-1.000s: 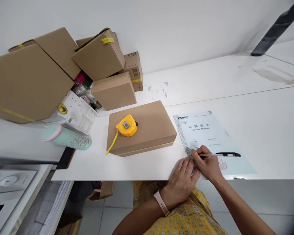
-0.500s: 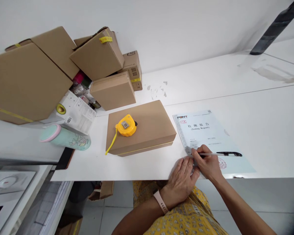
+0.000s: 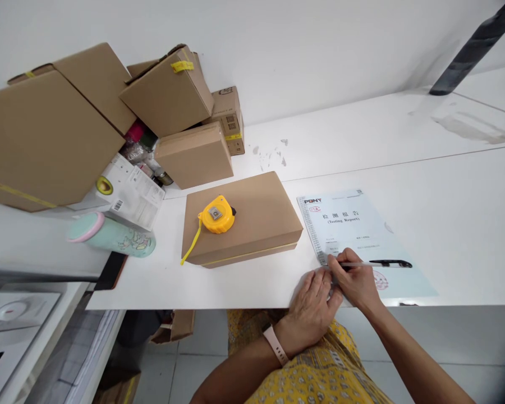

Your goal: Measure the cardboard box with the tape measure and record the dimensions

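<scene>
My right hand grips a pen with a black cap end pointing right; the tip is hidden by my fingers. The hand rests on the lower left part of a pale blue printed report, headed "Testing Report", with a red stamp near its lower edge. Beside it, my left hand lies flat at the table's front edge, fingers stretched out near the report's lower left corner. A closed cardboard box stands left of the report, with a yellow tape measure on top, its strap hanging over the lid.
Several cardboard boxes are stacked at the back left against the wall. A mint green bottle lies on its side before a white carton. A dark bottle stands at the back right of the white table.
The pen's capped end has shifted very slightly left and up, with a small motion of my right hand. My left hand and the other things stay as they were.
</scene>
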A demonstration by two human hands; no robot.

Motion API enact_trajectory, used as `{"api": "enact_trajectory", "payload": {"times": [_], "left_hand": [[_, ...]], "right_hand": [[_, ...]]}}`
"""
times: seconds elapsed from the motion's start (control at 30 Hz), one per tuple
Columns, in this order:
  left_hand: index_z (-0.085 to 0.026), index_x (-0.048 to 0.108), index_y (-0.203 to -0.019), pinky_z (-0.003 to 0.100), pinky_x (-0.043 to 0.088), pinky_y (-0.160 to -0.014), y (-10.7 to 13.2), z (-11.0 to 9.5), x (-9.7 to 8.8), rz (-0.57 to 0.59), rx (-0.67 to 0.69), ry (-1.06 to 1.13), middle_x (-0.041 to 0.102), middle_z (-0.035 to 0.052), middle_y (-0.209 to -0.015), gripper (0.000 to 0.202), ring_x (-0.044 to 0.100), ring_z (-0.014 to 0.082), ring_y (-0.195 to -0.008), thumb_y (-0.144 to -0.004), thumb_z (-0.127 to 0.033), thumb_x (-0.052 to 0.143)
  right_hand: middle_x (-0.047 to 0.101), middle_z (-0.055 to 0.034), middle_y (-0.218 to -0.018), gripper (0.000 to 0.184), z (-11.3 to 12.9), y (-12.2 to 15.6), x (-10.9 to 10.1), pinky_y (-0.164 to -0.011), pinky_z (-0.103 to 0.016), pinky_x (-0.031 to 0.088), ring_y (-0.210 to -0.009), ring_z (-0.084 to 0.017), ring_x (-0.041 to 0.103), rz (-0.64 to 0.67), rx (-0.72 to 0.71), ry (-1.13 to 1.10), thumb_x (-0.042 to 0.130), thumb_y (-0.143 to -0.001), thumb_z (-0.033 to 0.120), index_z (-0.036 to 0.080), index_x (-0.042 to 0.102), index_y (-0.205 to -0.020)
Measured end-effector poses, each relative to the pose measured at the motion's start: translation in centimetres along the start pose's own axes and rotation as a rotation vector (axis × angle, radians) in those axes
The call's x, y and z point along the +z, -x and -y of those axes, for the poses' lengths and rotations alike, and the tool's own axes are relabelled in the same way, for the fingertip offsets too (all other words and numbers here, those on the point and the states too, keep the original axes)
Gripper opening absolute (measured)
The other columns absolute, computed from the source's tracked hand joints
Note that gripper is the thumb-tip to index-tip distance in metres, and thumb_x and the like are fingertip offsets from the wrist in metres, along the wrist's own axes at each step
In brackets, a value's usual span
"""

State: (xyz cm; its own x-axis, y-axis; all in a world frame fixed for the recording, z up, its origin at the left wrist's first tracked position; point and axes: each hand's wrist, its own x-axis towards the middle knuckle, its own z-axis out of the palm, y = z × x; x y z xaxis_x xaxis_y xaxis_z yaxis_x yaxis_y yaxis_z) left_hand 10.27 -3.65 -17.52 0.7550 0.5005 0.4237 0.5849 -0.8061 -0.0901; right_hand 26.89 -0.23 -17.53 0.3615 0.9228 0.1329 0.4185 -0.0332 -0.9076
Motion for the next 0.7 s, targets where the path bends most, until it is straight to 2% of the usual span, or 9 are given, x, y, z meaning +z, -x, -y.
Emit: {"api": "enact_trajectory", "payload": {"times": [0.13, 0.3, 0.47, 0.7], "left_hand": [[-0.007, 0.056, -0.135, 0.047, 0.038, -0.121, -0.07, 0.03, -0.24, 0.063, 0.012, 0.009, 0.060, 0.0229, -0.146, 0.036, 0.053, 0.0330, -0.143, -0.102, -0.018, 0.048], [-0.006, 0.054, -0.139, 0.046, 0.038, -0.121, 0.04, -0.11, -0.03, 0.072, -0.002, 0.009, 0.058, 0.0228, -0.148, 0.040, 0.051, 0.0335, -0.144, -0.102, -0.018, 0.048], [-0.006, 0.054, -0.138, 0.047, 0.037, -0.122, -0.06, -0.06, -0.04, 0.130, 0.022, 0.010, 0.056, 0.0248, -0.149, 0.038, 0.051, 0.0322, -0.144, -0.103, -0.019, 0.049], [-0.007, 0.055, -0.139, 0.046, 0.035, -0.123, -0.02, -0.04, -0.32, 0.098, 0.002, 0.014, 0.059, 0.0213, -0.148, 0.038, 0.051, 0.0329, -0.144, -0.102, -0.018, 0.049]], "right_hand": [[0.046, 0.0045, -0.053, 0.037, -0.08, -0.01, 0.03, -0.050, -0.028, 0.037, -0.051, -0.014, 0.044, -0.019, 0.003, 0.000, 0.066, -0.087, 0.045, 0.026, 0.047, -0.062], [0.047, 0.0042, -0.053, 0.040, 0.01, -0.04, 0.03, -0.049, -0.028, 0.038, -0.050, -0.014, 0.045, -0.009, -0.001, 0.016, 0.067, -0.087, 0.048, 0.026, 0.046, -0.062], [0.048, 0.0041, -0.052, 0.039, 0.20, 0.03, -0.07, -0.048, -0.027, 0.038, -0.050, -0.013, 0.044, -0.027, 0.020, 0.002, 0.068, -0.086, 0.048, 0.025, 0.047, -0.062], [0.047, 0.0049, -0.053, 0.036, 0.04, 0.06, -0.14, -0.049, -0.027, 0.037, -0.050, -0.012, 0.044, -0.026, 0.010, 0.014, 0.065, -0.087, 0.045, 0.025, 0.047, -0.062]]}}
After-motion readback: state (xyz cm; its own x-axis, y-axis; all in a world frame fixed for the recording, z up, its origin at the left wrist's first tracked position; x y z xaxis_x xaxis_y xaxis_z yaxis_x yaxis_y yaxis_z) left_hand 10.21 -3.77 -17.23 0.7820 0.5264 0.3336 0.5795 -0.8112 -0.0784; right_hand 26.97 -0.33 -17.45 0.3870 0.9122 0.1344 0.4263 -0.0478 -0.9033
